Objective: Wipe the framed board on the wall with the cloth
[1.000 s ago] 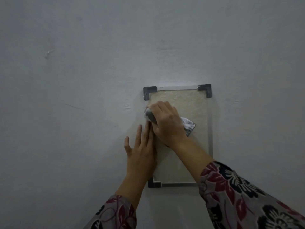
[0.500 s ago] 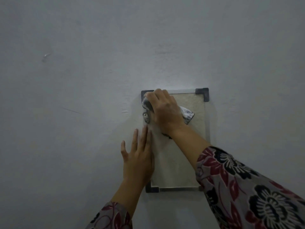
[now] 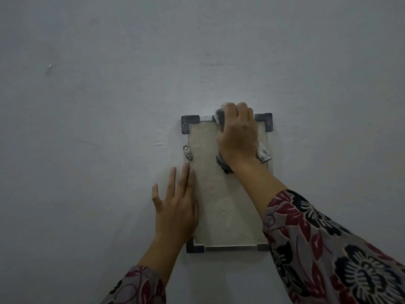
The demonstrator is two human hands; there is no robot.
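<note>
The framed board (image 3: 221, 207) hangs upright on the wall, a beige panel in a thin metal frame with dark corner pieces. My right hand (image 3: 238, 137) presses a crumpled grey-white cloth (image 3: 263, 153) against the board's top edge, right of centre, covering part of the top rail. Cloth ends show below the wrist and beside the right rail. My left hand (image 3: 177, 207) lies flat with fingers spread on the board's left edge and the wall beside it. A small metal hanger plate (image 3: 188, 153) sits on the left rail above those fingertips.
Plain grey-white wall (image 3: 109, 106) surrounds the board on all sides, with a small chip (image 3: 50, 66) at upper left and faint scuffs left of the frame. Floral sleeves cover both forearms at the bottom.
My right hand has slid the cloth from the board's upper-left corner up and to the right along the top edge, uncovering the hanger plate. The left hand has stayed flat on the left edge.
</note>
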